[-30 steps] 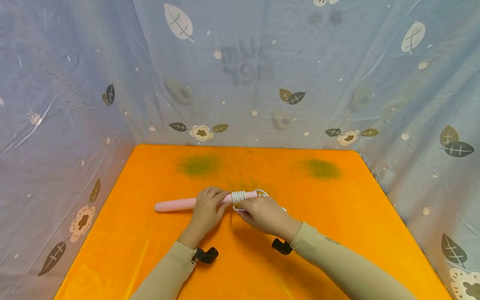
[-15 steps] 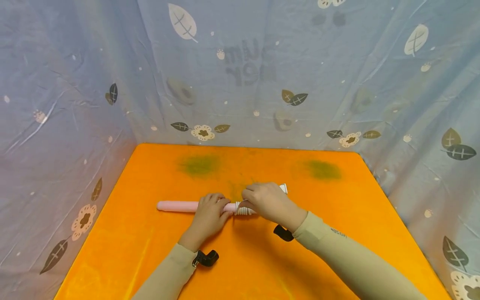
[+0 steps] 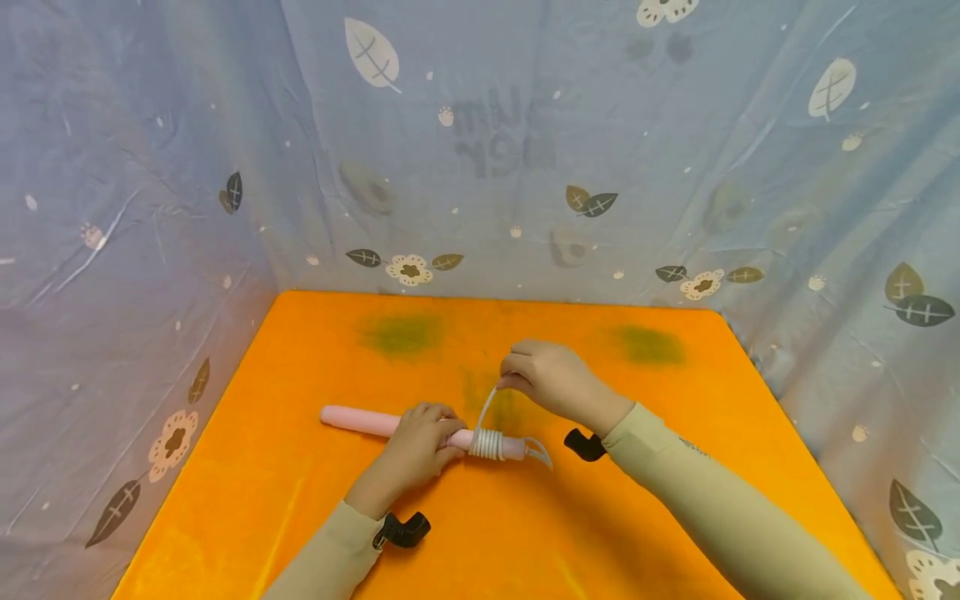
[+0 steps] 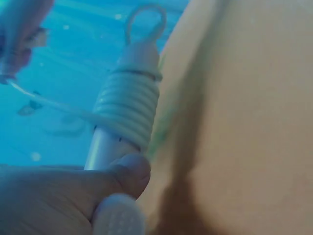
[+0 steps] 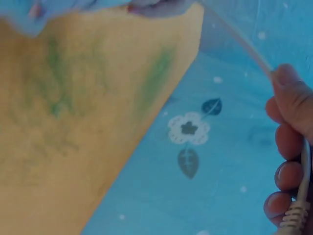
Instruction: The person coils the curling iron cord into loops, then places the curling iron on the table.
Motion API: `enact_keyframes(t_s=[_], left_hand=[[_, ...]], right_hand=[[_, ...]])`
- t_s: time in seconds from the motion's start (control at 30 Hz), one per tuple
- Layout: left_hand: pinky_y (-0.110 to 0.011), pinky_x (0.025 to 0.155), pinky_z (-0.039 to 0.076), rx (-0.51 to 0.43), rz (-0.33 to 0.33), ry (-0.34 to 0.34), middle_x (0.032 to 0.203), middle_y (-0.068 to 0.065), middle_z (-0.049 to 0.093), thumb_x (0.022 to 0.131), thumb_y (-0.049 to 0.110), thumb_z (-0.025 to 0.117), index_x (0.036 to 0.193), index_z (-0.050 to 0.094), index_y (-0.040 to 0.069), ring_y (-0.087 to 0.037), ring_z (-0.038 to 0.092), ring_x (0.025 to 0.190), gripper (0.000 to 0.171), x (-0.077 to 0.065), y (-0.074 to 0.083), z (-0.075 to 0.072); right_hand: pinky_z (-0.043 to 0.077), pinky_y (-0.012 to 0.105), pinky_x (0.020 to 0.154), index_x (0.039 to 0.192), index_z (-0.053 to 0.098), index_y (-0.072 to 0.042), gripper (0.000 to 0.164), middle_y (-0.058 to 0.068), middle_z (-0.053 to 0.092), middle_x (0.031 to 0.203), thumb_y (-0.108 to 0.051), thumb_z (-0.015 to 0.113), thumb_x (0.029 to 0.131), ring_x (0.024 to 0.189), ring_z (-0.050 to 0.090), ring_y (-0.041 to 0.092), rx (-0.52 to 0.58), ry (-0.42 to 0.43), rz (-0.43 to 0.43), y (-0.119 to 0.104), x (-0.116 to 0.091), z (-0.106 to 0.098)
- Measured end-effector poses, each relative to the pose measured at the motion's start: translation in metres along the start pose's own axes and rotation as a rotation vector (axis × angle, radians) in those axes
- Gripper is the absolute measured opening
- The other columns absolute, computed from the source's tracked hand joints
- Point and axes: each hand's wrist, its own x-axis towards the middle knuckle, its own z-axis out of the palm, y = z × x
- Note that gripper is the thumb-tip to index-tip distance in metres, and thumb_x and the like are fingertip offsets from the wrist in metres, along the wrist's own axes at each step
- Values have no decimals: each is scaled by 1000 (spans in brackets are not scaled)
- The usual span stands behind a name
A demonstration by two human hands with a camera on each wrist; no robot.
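Note:
A pink rod-shaped appliance [image 3: 360,419], like a hair iron in shape, lies at a slant above the orange tabletop. My left hand [image 3: 420,437] grips it around the middle, thumb pressed along it in the left wrist view. Just right of that hand, white power cord [image 3: 487,444] is wound in several tight coils. Beyond them a short cord loop [image 3: 542,452] leaves the rod's end. My right hand [image 3: 558,379], raised to the upper right, pinches the cord's free length, which runs taut to the coils. A ribbed cord end [image 5: 295,218] shows below its fingers.
The orange tabletop [image 3: 637,508] has two green smudges near its back edge. Blue-grey patterned curtains [image 3: 487,167] stand along the back and both sides. Black wrist mounts [image 3: 405,531] stick out from both sleeves.
My right hand has moved from the coils up and to the right, drawing a strand of cord out straight. The rod's right end has swung nearer to me, while my left hand keeps its grip.

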Motion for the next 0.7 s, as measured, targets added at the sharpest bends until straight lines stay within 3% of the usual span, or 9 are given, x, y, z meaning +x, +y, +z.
enact_keyframes(t_s=[0.17,0.37,0.5,0.7], left_hand=[[-44,93,40,-69,62,6,114,1,60,86,28,75,113,71,19,-22,51,107,28,-2,6,-10],[-42,94,42,-103,160,40,117,4,61,88,25,73,116,69,17,-20,50,112,30,-2,11,-14],[-42,95,43,-161,177,87,120,3,61,88,24,73,120,68,15,-20,49,114,34,-1,13,-15],[-41,94,44,-237,177,174,121,4,60,86,22,74,121,68,12,-19,48,116,37,1,17,-16]], right_hand=[[48,21,66,91,71,-17,7,-9,58,84,-24,71,89,73,55,4,97,-1,98,20,-7,6],[48,26,67,97,73,-17,10,-10,60,85,-23,68,91,72,54,5,190,-17,206,39,-16,29],[50,27,70,98,74,-21,12,-12,64,87,-28,66,93,76,58,5,257,-72,319,46,-23,50],[51,29,74,98,76,-13,18,-2,71,92,-25,63,95,80,62,8,374,-138,419,40,-26,77]])
